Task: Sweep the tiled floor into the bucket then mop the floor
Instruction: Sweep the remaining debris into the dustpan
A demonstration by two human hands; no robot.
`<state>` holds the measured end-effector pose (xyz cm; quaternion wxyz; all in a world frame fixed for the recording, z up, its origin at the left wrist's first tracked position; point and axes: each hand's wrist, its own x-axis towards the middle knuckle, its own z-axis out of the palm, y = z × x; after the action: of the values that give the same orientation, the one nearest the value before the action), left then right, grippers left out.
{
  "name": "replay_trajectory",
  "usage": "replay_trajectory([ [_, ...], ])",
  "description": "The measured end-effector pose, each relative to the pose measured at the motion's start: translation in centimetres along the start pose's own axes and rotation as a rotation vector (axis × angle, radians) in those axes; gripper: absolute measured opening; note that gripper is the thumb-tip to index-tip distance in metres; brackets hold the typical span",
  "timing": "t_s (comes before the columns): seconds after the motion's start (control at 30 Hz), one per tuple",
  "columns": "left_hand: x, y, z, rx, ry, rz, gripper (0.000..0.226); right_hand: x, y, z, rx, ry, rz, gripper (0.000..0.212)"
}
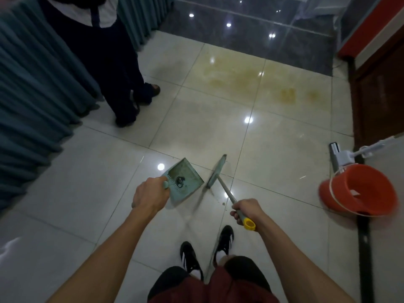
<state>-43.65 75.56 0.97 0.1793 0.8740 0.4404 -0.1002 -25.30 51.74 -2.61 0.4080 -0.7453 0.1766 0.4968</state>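
Arms reach forward and down over the tiled floor. Left hand grips the dustpan handle; right hand is curled round the broom handle.

Glossy cream floor tiles mirror ceiling lights and carry a yellowish stain toward the far side, where dark polished stone tiles begin, with pleated teal curtains along the left and a dark brown wooden door on the right.
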Motion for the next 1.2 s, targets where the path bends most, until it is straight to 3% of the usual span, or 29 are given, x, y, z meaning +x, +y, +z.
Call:
replay_trajectory([
  [0.47, 5.8, -4.4, -2.2, -0.101, 0.004, -0.251, 0.016, 7.2, -11.2, 6.9, -0.149, -0.147, -0.04, 0.006],
  [0.83, 6.9, -8.1, -0.8, -0.136, -0.006, -0.474, 0.014, 12.8, -18.0, 14.4, -0.18, -0.334, -0.106, 0.018],
  [1.03, 7.3, -9.4, -0.2, -0.137, -0.047, -0.517, 0.015, 16.0, -18.4, 18.0, -0.23, -0.311, -0.074, 0.068],
  [1.2, 8.0, -11.3, 0.3, -0.177, -0.075, -0.431, 0.014, 15.6, -14.9, 17.2, -0.434, -0.204, -0.095, 0.054],
])
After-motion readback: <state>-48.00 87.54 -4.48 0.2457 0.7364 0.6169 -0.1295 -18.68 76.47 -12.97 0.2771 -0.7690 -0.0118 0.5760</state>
